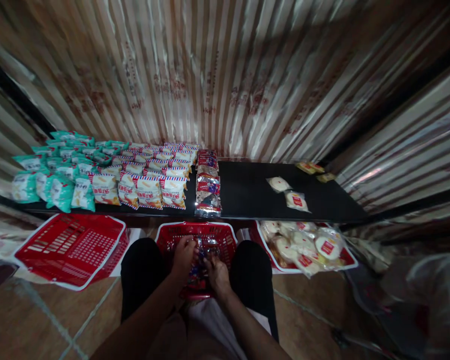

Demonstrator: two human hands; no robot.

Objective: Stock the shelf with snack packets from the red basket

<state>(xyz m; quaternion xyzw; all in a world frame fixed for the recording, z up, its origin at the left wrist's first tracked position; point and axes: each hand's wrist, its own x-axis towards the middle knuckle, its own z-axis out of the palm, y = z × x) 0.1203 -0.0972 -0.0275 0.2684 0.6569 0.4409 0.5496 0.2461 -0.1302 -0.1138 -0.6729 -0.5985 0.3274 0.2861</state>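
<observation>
My left hand (184,259) is inside the red basket (225,231) between my knees, its fingers curled at the shiny dark blue and red snack packets (202,252). Opposite it, my right hand (218,274) closes its fingers on the near side of the same packets. Both hands seem to grip one packet, though its outline is dim and partly covered by the fingers. Straight ahead on the black shelf (243,192) lies a column of matching packets (208,187), laid one behind another.
Left on the shelf stand rows of teal snack bags (62,192) and white-and-orange snack bags (148,190). At right lie wrapped round cakes (296,200) and yellow packets (309,168). A red basket (71,245) flanks my left knee; another holds wrapped cakes (302,246).
</observation>
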